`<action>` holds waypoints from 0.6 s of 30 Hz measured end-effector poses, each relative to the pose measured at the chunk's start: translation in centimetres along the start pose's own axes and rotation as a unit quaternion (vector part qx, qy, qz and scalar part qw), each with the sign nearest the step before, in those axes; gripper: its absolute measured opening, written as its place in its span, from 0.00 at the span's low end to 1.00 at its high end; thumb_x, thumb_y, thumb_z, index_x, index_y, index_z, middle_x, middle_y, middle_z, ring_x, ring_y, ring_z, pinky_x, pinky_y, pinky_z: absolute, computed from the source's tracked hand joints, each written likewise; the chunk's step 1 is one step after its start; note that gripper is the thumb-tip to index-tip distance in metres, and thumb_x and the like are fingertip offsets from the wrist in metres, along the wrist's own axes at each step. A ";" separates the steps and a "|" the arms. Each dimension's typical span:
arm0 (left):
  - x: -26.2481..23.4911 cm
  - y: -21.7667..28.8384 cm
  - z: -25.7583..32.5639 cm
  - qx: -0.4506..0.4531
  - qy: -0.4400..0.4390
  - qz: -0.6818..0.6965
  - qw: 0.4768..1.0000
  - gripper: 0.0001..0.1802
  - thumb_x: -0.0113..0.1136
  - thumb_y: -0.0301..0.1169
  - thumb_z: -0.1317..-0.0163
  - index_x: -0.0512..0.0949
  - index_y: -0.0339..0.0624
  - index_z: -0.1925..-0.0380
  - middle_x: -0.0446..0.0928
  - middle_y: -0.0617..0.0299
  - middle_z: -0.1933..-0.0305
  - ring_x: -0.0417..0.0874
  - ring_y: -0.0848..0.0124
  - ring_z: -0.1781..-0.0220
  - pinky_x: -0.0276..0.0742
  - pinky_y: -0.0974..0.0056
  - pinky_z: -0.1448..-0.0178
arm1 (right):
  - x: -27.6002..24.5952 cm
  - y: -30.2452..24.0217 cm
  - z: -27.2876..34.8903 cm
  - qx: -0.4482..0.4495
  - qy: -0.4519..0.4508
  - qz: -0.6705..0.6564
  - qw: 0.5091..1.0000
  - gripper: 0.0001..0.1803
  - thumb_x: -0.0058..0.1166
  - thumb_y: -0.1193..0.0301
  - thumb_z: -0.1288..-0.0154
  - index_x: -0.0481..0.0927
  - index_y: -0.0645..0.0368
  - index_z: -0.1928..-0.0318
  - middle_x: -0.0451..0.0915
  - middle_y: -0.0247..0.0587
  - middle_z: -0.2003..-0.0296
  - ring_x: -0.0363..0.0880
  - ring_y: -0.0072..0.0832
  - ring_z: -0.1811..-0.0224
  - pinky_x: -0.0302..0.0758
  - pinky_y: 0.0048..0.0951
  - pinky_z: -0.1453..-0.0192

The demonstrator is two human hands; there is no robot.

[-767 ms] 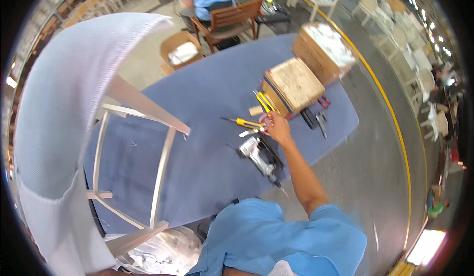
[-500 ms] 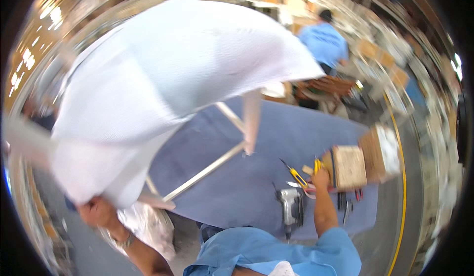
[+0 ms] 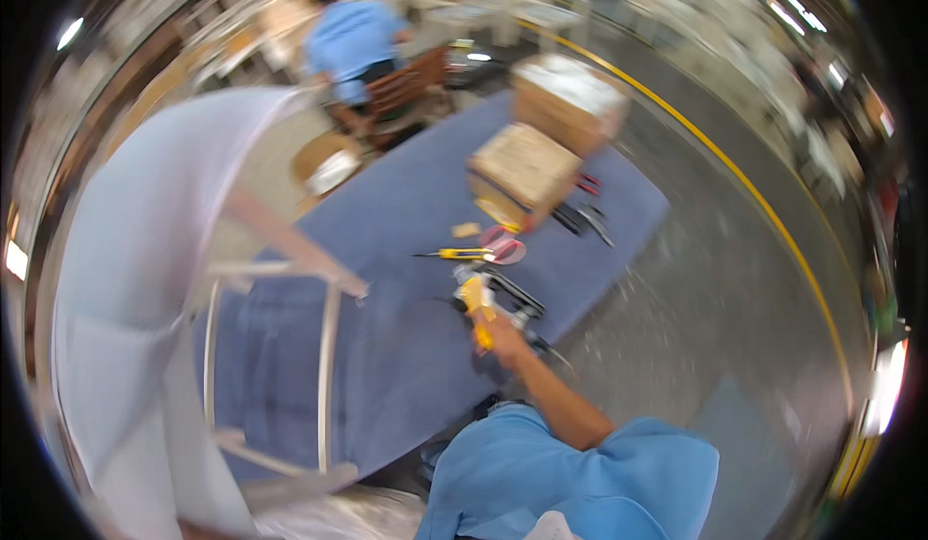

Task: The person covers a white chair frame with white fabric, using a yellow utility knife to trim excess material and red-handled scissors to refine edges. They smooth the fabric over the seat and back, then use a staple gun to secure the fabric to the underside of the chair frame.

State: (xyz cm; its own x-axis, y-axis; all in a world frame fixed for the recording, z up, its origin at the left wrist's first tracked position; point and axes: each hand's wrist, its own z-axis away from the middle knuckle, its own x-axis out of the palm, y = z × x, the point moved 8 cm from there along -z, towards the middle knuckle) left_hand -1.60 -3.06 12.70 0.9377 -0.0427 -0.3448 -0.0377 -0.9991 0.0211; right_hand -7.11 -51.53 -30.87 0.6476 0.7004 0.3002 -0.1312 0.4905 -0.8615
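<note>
My right hand (image 3: 500, 337) is closed around a yellow hand tool (image 3: 476, 306), its exact kind blurred. It is over the table beside a grey air staple gun (image 3: 522, 298), which it partly hides. At left, a chair (image 3: 126, 279) covered in white fabric is tipped over the table, its pale wooden legs and rails (image 3: 329, 376) pointing inward. Only a blurred sliver of my left hand (image 3: 198, 531) shows at the lower edge, by the fabric; its fingers are hidden. A second yellow tool (image 3: 459, 254) with a thin dark tip lies past the right hand, against a red loop-shaped thing (image 3: 504, 245).
Two cardboard boxes (image 3: 527, 173) stand on the blue-grey covered table (image 3: 406, 347), near pliers (image 3: 594, 223) and a red-handled tool (image 3: 588, 185). Beyond the table a person in a blue shirt (image 3: 353, 42) sits with their back to me. Clear plastic wrap (image 3: 348, 516) lies below the chair.
My view has swung right. My right hand has brought the yellow tool from beside the boxes back toward me, over the staple gun. The chair has turned, and my left hand has nearly left view.
</note>
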 end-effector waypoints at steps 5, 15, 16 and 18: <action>1.9 -3.9 0.7 -0.151 -0.027 0.107 0.982 0.25 0.60 0.47 0.29 0.82 0.30 0.56 0.83 0.38 0.57 0.83 0.43 0.56 0.77 0.45 0.49 | 3.3 6.5 11.0 0.041 -0.069 -0.088 0.993 0.21 0.48 0.58 0.20 0.70 0.57 0.36 0.83 0.41 0.63 0.79 0.22 0.70 0.79 0.28 0.65; 1.2 -1.2 -0.7 -0.026 -0.139 0.358 0.923 0.23 0.62 0.47 0.29 0.81 0.34 0.67 0.81 0.51 0.70 0.80 0.58 0.70 0.75 0.55 0.64 | 17.6 -2.4 24.2 -0.238 -0.165 -0.020 0.957 0.22 0.50 0.69 0.22 0.67 0.58 0.33 0.79 0.37 0.50 0.78 0.19 0.59 0.78 0.26 0.52; 1.5 -2.0 -0.6 -0.030 -0.170 0.358 0.918 0.22 0.62 0.46 0.28 0.82 0.35 0.64 0.84 0.52 0.66 0.83 0.59 0.66 0.77 0.54 0.61 | 19.0 -2.9 26.0 -0.245 -0.172 -0.020 0.954 0.23 0.50 0.69 0.22 0.66 0.58 0.32 0.79 0.37 0.50 0.78 0.19 0.59 0.78 0.26 0.51; 5.2 -4.0 0.3 -0.084 -0.231 0.470 0.848 0.18 0.58 0.40 0.25 0.81 0.31 0.60 0.84 0.54 0.61 0.83 0.68 0.62 0.79 0.62 0.57 | 21.8 -4.2 29.2 -0.257 -0.197 -0.023 0.946 0.24 0.50 0.70 0.22 0.65 0.58 0.30 0.79 0.38 0.49 0.78 0.19 0.58 0.78 0.26 0.51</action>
State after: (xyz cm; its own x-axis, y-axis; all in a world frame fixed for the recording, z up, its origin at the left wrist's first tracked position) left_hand 3.37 0.74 10.54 0.2842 -0.8565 -0.4310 -0.6073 -0.5086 0.6104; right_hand -14.33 -23.16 -8.79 0.3010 0.8732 0.3833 0.3384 0.2780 -0.8990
